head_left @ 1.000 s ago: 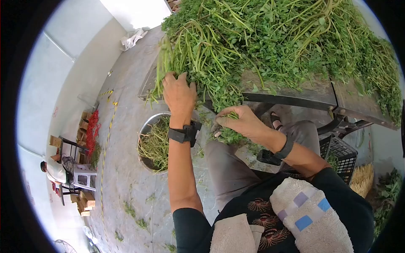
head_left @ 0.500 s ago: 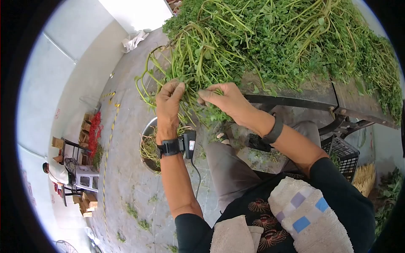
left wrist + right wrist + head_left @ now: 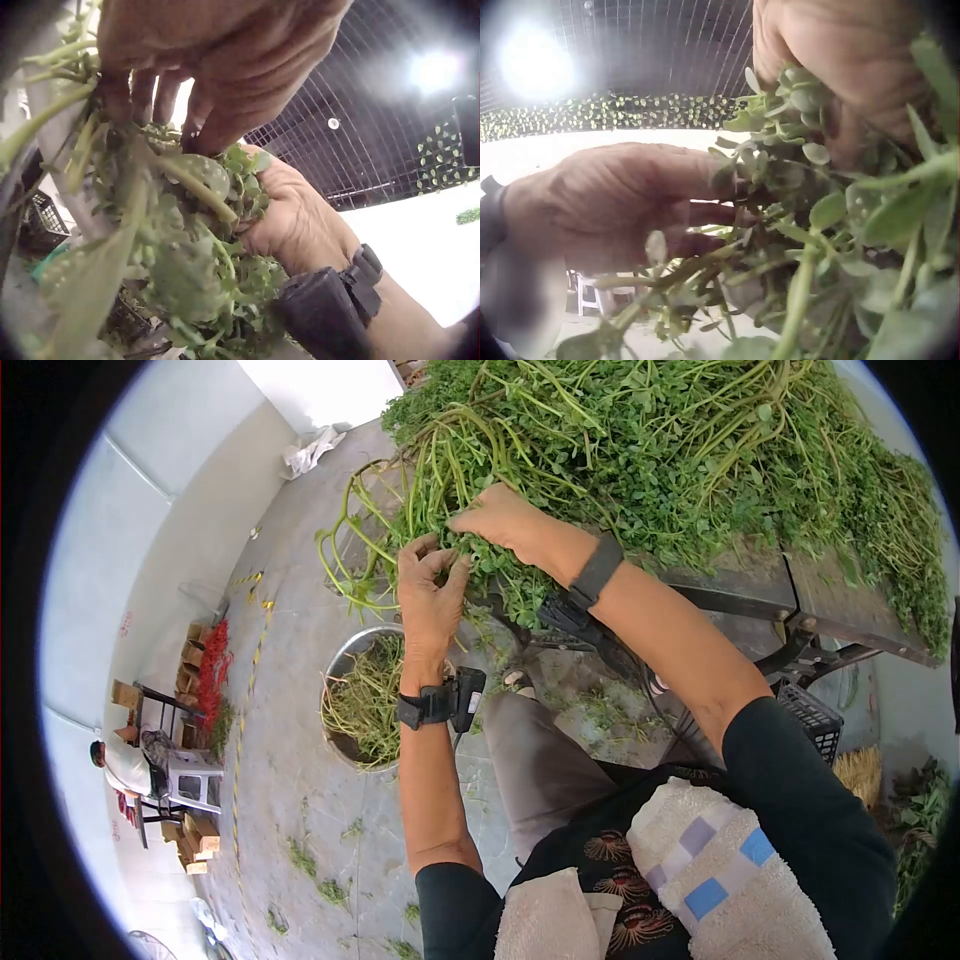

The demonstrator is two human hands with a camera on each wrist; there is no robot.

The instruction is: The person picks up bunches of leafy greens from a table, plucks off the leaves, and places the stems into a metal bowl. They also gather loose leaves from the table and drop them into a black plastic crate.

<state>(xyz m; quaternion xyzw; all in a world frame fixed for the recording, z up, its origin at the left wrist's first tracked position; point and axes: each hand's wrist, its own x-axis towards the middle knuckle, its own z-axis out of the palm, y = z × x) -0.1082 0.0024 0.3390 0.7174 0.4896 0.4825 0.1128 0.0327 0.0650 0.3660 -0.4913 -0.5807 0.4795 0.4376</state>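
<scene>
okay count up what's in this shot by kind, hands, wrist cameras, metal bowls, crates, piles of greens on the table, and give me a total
Hands: 2, left hand and right hand, both in the greens
Wrist cameras: 2, left wrist camera and right wrist camera
Metal bowls: 1, bowl holding stems
Black crates: 1, crate
Piles of greens: 1, greens pile on the table
Total: 7

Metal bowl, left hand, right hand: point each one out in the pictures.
metal bowl [image 3: 340, 665], head view, on its bare left rim.
left hand [image 3: 430, 595], head view, on the back of the hand.
right hand [image 3: 505, 520], head view, on the back of the hand, among the greens [image 3: 700, 450].
</scene>
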